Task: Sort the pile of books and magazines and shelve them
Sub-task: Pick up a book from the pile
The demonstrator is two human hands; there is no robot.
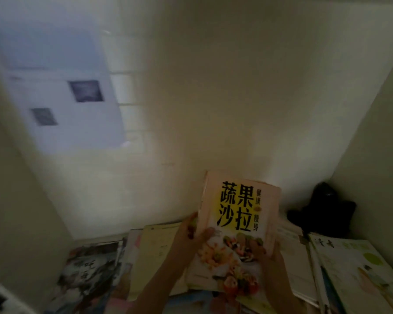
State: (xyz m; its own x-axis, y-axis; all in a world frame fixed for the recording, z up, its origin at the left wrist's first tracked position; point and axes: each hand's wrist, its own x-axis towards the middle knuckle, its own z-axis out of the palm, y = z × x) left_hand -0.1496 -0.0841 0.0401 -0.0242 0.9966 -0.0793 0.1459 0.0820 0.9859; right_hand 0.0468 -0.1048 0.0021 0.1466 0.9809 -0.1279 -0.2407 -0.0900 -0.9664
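Both hands, left hand (192, 230) and right hand (262, 251), grip a salad cookbook (236, 225) raised above the scattered pile (159, 248). Apparently the sorting step; next, choosing its group or shelf spot.

Dim interior corner seen from above. A plain cream back wall (236, 87) fills most of the view and meets a right side wall (377, 137) of the same colour at a vertical corner. At the left, a pale side panel (16, 189) runs diagonally down the frame. A white sheet (61, 91) bearing two small dark rectangular prints hangs on the upper left, blurred; beside it lies a strip of white tiles (125, 91). Light is weak and falls palest across the lower left of the back wall. A dark, shapeless object (325, 207) sits in the right corner; its nature cannot be told.
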